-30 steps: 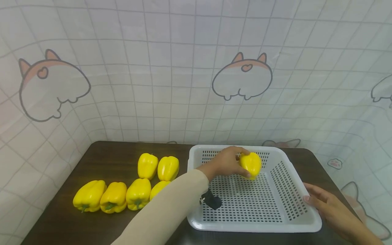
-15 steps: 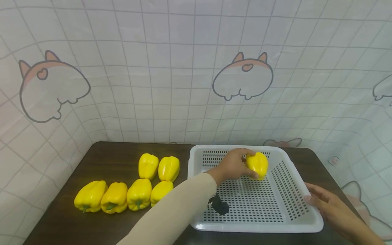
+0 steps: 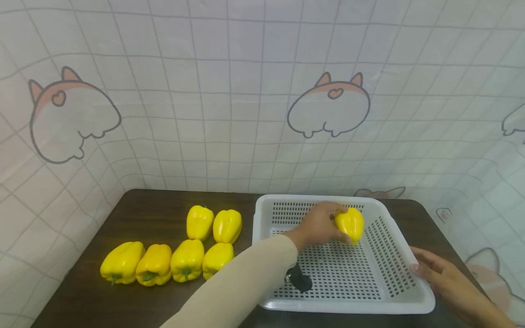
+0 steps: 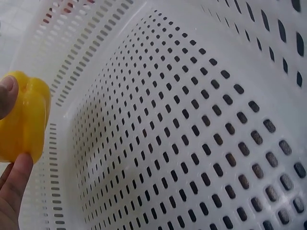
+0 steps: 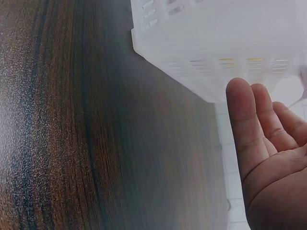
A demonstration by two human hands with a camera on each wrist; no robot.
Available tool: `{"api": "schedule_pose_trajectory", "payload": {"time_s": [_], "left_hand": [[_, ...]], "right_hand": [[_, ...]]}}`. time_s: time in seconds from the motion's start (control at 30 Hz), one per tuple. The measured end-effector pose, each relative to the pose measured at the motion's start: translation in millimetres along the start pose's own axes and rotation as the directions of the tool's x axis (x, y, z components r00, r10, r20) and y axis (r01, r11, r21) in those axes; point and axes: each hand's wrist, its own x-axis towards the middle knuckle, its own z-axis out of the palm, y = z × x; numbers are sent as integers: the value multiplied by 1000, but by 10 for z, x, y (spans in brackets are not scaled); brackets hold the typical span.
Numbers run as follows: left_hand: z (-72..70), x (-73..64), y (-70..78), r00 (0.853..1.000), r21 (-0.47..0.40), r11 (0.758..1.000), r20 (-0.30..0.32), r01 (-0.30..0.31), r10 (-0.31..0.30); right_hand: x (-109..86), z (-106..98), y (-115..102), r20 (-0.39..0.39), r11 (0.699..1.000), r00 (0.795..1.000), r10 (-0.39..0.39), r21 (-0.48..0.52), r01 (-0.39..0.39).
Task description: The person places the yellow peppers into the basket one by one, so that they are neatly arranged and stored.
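My left hand (image 3: 321, 223) grips a glossy yellow bell pepper (image 3: 350, 225) between thumb and fingers, inside the white perforated plastic basket (image 3: 328, 307), towards its back right. In the left wrist view, the thumb lies on one side of the bell pepper (image 4: 26, 120) and a fingertip presses its other end. At the basket's right side, my right hand (image 3: 445, 275) holds the rim, thumb over the edge. The right wrist view shows several fingers (image 5: 247, 120) extended by the basket's outer wall (image 5: 220, 28); the thumb is mostly out of that frame.
Several yellow bell peppers (image 3: 186, 259) lie in two rows left of the basket on the dark wooden table (image 3: 156, 214). A black wrist camera (image 3: 301, 279) hangs below the left wrist, over the basket floor. Behind the table is a white grid-patterned curtain (image 3: 229, 155).
My left hand has carried the bell pepper a little to the right and nearer the basket's right back corner. The right hand stays at the basket's rim.
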Motion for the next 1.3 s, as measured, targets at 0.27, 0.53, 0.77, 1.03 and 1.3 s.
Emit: {"api": "schedule_pose_trajectory", "payload": {"time_s": [0.27,0.53,0.77,1.03,1.3], "left_hand": [[82,7,34,1000,40,999,-9,-20,20],[193,4,76,1000,82,996,-12,-21,22],[222,0,78,999,88,996,-39,-14,17],[276,6,144,998,92,996,-70,10,-4],[328,14,179,995,122,991,-87,49,-38]], "right_hand": [[-4,13,-18,-11,999,999,35,-23,-35],[-47,24,-19,-49,997,996,71,-40,-73],[-16,57,-14,-54,998,997,49,-32,-50],[-4,66,-41,-66,998,997,43,-49,-46],[-38,78,-69,-78,997,995,57,-54,-61]]}}
